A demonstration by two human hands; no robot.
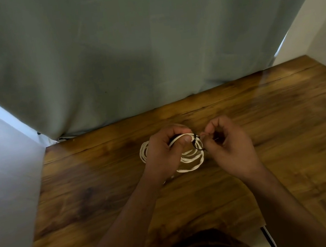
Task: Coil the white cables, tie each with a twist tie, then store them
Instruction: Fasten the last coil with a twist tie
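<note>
Your left hand (165, 152) gripped the coiled white cable (191, 158), thumb and fingers curled round its upper loops, the rest of the coil hanging below and right of the palm, over the wooden table (84, 195). Your right hand (226, 146) sat just beside the coil, fingertips pinching the dark twist tie (197, 143) looped round the cable strands between both hands.

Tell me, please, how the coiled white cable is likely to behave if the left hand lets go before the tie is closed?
The white cable would probably spring apart: its loops already lie uneven. It looks floppy and light, sagging below the left hand. The dark twist tie, pinched by the right hand, seems thin and bendable.
</note>
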